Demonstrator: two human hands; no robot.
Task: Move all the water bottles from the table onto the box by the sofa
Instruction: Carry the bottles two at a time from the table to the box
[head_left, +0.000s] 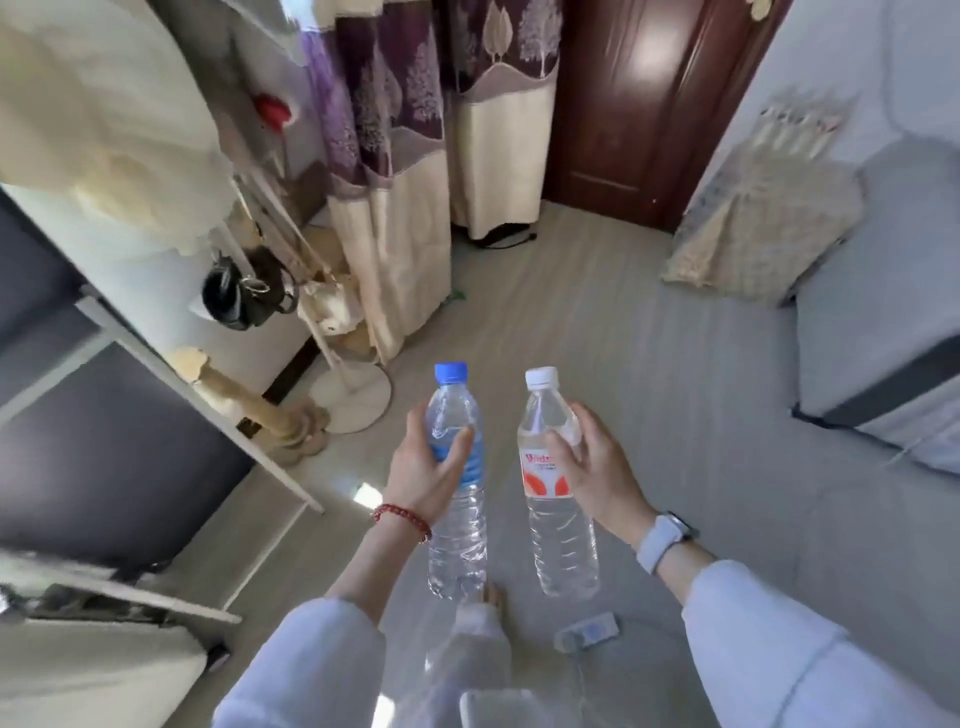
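L hand (423, 462) is gripping blue-cap bottle (457, 499) & R hand (597, 467) is gripping white-cap bottle (558, 499), both upright over floor (649, 389)

A person stands on the floor (649, 364), holding two water bottles upright side by side: one bottle (457, 483) in the left hand (426, 462), the other bottle (556, 483) in the right hand (597, 467). A sofa (883, 312) lies to the right. Curtains (405, 156) and a door (644, 104) stand ahead. A coat stand (332, 332) is ahead to the left.
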